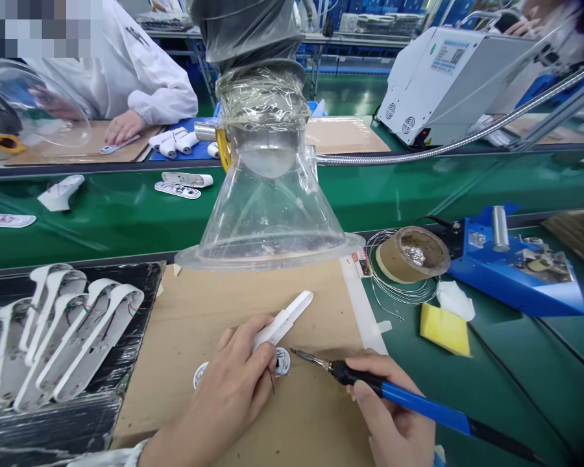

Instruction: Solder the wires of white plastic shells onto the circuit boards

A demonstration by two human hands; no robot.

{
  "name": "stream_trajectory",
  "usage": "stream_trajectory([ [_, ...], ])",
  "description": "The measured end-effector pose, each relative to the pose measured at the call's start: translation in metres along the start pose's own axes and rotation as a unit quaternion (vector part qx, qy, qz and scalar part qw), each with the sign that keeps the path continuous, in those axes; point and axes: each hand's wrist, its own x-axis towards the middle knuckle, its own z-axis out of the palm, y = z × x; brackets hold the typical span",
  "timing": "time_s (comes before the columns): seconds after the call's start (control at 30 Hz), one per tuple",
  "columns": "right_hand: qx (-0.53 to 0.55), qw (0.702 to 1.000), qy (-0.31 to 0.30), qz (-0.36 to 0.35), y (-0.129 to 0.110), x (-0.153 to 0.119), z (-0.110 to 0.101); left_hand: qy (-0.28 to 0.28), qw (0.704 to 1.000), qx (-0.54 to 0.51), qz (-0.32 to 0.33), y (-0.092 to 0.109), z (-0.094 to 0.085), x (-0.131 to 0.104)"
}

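My left hand (236, 383) is closed around a long white plastic housing (288, 318) lying on the brown cardboard mat (185, 301). By its thumb is a small round circuit board (283, 362) with thin wires; part of the board is under the fingers. Another round white piece (200, 373) peeks out left of the hand. My right hand (394, 408) grips a blue-and-black soldering iron (409, 395) like a pen. The iron's tip points left, just short of the circuit board, with a small gap visible.
A clear fume hood (272, 214) hangs over the mat. Several white handle shells (97, 337) lie at left. On the right are a solder wire coil (387, 285), a cardboard ring (413, 253), a yellow sponge (445, 329) and a blue stand (506, 266). Across the green belt (282, 188) sits a co-worker.
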Motion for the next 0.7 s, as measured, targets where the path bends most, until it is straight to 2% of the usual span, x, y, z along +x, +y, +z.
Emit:
stream_trajectory([
  [0.23,-0.012,0.999,-0.01,-0.032,-0.0059,-0.0013,0.0058,-0.004,1.0,0.005,0.0,0.0011,0.0,0.0],
  [0.7,-0.03,0.999,-0.009,0.006,-0.0061,-0.0023,0.0077,0.004,1.0,0.023,0.007,0.0014,-0.0003,0.0011],
])
